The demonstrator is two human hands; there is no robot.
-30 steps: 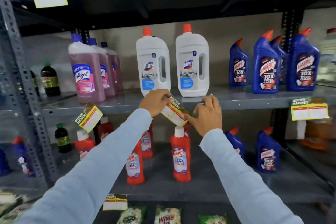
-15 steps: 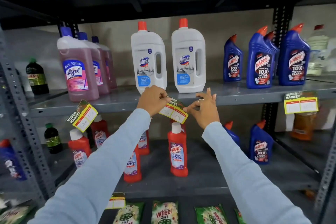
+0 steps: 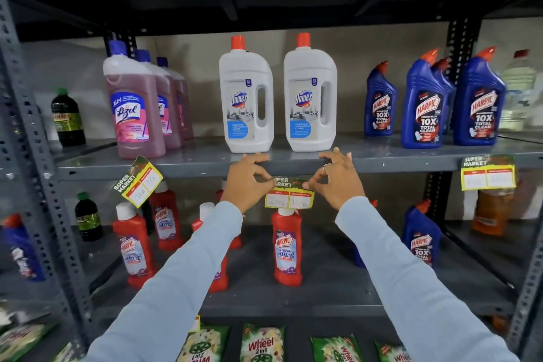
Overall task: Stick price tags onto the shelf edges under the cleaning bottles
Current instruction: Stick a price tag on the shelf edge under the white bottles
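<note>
My left hand (image 3: 248, 182) and right hand (image 3: 338, 181) pinch the top corners of the yellow-and-green paper price tag (image 3: 289, 194) against the grey metal shelf edge (image 3: 396, 163), at six o'clock below two white Domex bottles (image 3: 248, 100).

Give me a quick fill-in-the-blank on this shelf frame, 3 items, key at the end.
1. Both hands, left hand and right hand, hold a price tag under the two white ____ bottles.
2. The tag under the pink Lizol bottles hangs ____, not level.
3. The blue Harpic bottles have ____ caps.

Missing words: Domex; tilted; orange
</note>
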